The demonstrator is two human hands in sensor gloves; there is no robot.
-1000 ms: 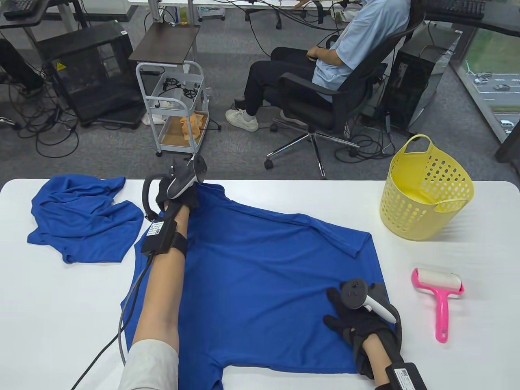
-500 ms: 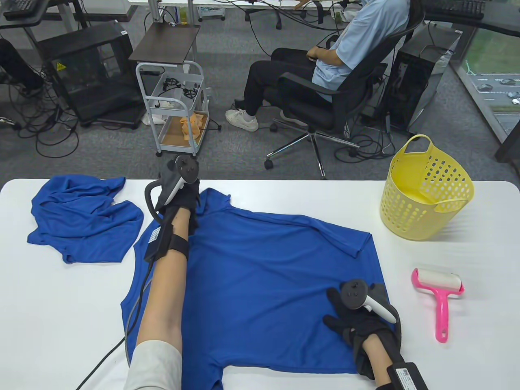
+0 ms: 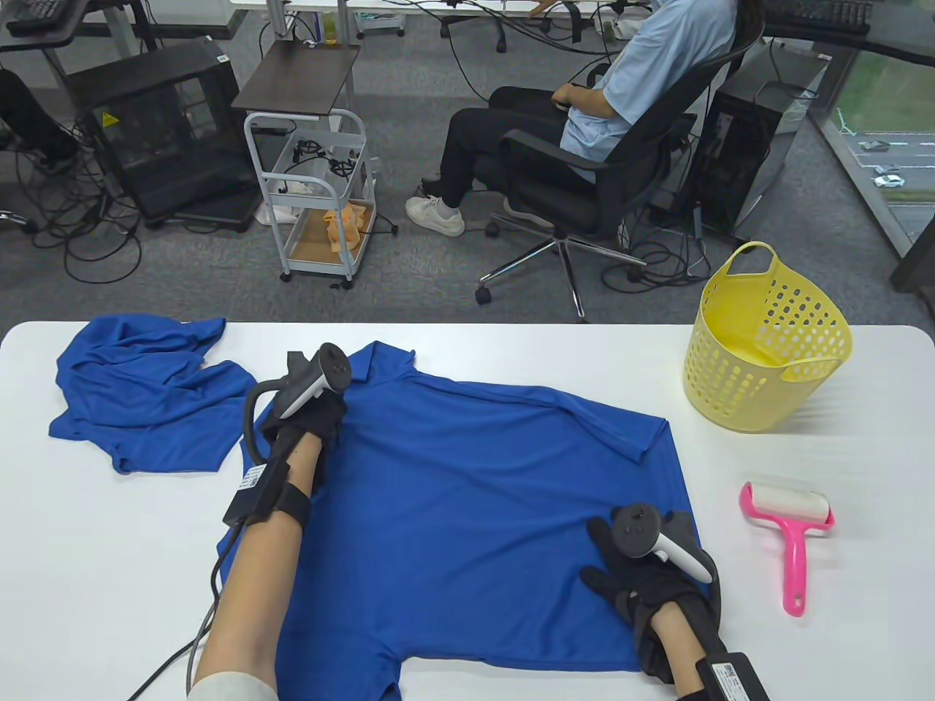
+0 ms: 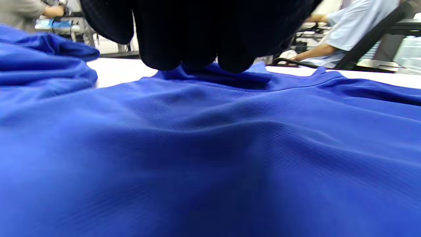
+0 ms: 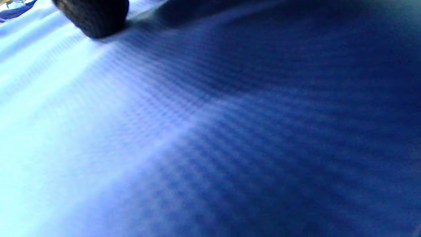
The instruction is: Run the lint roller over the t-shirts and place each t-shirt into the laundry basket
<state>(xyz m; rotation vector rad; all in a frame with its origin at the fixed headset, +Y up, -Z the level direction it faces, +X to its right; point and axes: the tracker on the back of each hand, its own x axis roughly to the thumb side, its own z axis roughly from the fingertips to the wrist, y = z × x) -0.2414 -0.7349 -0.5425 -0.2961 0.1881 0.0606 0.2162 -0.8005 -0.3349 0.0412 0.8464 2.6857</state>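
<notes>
- Blue spread t-shirt lies flat on the white table.
- Left hand rests near its collar, fingers straight on the cloth.
- Right hand presses flat on its lower right part.
- Pink lint roller lies just right of it, below the yellow laundry basket.
- Crumpled blue t-shirt sits far left.

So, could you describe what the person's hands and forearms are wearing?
Both the left hand and right hand wear black gloves topped by grey-and-white trackers. Black labelled boxes are strapped to the wrists, one trailing a grey cable. The left sleeve is white.
</notes>
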